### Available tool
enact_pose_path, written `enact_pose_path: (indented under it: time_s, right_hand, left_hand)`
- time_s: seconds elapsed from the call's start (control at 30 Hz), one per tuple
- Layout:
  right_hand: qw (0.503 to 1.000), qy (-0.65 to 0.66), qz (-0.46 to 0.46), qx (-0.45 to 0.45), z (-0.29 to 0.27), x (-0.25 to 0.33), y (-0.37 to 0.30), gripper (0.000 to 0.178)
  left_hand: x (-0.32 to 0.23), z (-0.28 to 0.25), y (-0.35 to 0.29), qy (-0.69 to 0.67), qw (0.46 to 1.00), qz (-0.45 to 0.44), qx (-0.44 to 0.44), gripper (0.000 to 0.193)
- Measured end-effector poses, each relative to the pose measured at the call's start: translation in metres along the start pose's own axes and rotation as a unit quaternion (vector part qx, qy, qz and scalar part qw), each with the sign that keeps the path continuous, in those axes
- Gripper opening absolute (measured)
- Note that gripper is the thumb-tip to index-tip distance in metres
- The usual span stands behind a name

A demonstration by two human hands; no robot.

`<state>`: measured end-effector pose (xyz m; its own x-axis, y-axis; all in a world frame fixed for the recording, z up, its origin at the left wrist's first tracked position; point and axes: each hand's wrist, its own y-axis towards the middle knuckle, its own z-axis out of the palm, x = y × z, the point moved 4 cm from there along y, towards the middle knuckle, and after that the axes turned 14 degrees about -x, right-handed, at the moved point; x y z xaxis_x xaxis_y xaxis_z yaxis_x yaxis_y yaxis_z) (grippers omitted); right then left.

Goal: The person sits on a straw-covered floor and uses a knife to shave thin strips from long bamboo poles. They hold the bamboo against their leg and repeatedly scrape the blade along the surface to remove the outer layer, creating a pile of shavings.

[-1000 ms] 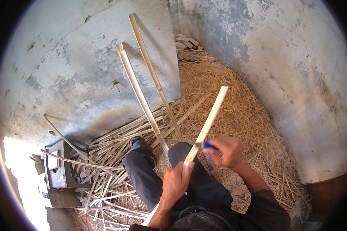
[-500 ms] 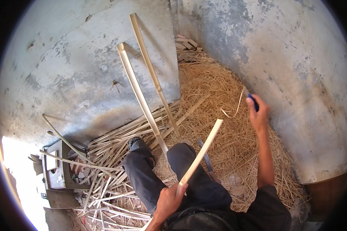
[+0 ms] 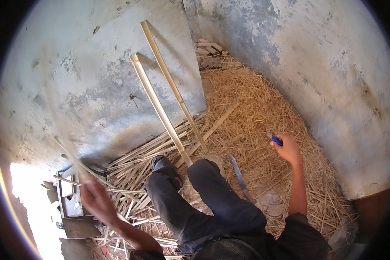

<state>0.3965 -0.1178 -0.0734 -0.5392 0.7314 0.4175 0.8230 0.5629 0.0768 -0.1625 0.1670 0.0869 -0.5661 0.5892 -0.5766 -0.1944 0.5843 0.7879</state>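
Observation:
My left hand point(image 3: 96, 197), smeared by motion, is out at the left, closed on the lower end of a bamboo strip point(image 3: 70, 147). The strip shows only as a pale streak rising toward the wall. On the right, my right hand point(image 3: 289, 151) grips a small knife with a blue handle point(image 3: 276, 140), its short blade pointing up and left above the shavings. Between my legs and that hand, a larger long-bladed knife point(image 3: 236, 170) lies on the shavings.
Two split bamboo lengths, a nearer one point(image 3: 158, 106) and a farther one point(image 3: 173, 84), lean against the left wall point(image 3: 95, 95). Curly shavings point(image 3: 247, 104) heap up in the corner. Loose strips point(image 3: 134, 160) cover the floor on the left, beside a boxy frame point(image 3: 71, 203). Bricks point(image 3: 210, 47) lie farther back.
My left hand has swung from my lap out to the left with the bamboo strip. The right hand has come down and nearer, and the curled shaving at the knife is gone from it.

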Motion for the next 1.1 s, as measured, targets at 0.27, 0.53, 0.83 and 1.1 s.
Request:
enact_pose_path:
  time_s: [0.27, 0.53, 0.83, 1.1]
  right_hand:
    - [0.998, 0.044, 0.042, 0.016, 0.029, -0.034, -0.031, 0.044]
    - [0.965, 0.256, 0.012, 0.058, 0.047, 0.005, -0.055, 0.038]
    - [0.716, 0.685, 0.107, 0.078, 0.051, 0.136, -0.099, 0.049]
    - [0.542, 0.819, 0.188, -0.029, 0.051, 0.149, -0.089, 0.048]
  left_hand:
    - [-0.05, -0.14, 0.062, -0.063, 0.859, -0.065, -0.504, 0.033]
    - [-0.029, -0.179, 0.052, -0.17, 0.8, -0.09, -0.569, 0.04]
    - [-0.026, -0.028, 0.059, -0.425, 0.781, -0.237, -0.391, 0.049]
    - [-0.069, 0.124, -0.023, -0.606, 0.689, -0.336, -0.215, 0.048]
